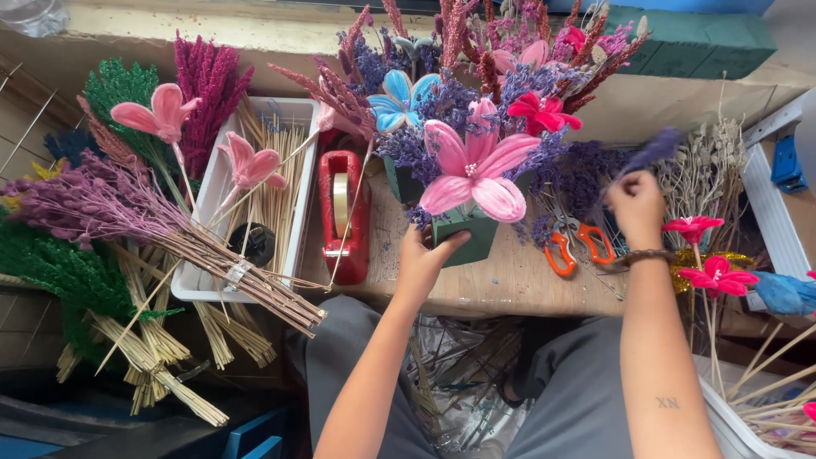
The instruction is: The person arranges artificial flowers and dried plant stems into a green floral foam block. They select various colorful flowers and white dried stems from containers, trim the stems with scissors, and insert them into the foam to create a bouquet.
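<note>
Green foam, a small block, sat in the curled fingers of the left hand, its top hidden under one large pink flower and a mass of purple sprigs. Above that hand one blue flower and one red flower stood among stems too crowded to count. The right hand was closed around a purple sprig, blurred and hard to make out. Left of it lay orange-handled scissors, their blades buried under lavender. Two red flowers lay right of that wrist. Left of the left hand stood a red tape dispenser and a white tray of pale sticks.
</note>
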